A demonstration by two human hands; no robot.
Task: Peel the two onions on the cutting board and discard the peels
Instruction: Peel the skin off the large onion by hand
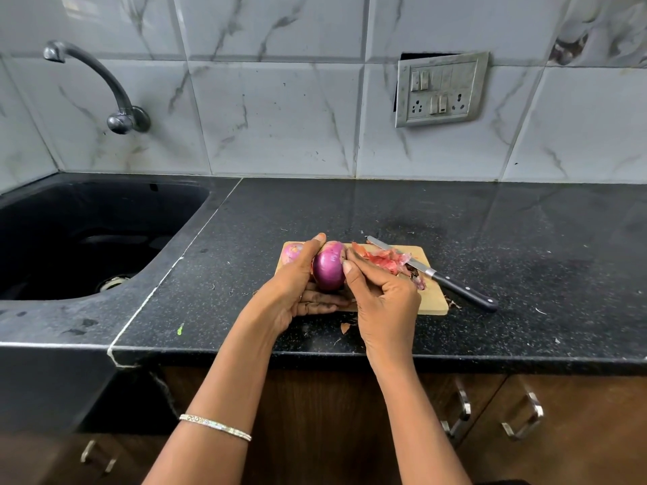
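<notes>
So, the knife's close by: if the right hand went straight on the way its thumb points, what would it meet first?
The onion held in the left hand; the thumb of the right hand touches it. The knife lies off that line.

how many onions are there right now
2. A purple onion is held in the left hand over the cutting board; a second onion sits on the board's left end, partly behind that hand.

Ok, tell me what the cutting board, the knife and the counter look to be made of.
Cutting board: probably wood, matt and unvarnished-looking; an even pale tan with a plain flat edge.
Knife: the blade looks like steel, bright and reflective; the handle is smooth and black, either plastic or dark wood, I cannot tell which.
Counter: polished black stone, likely granite; it is finely speckled and mirrors the wall tiles.
</notes>
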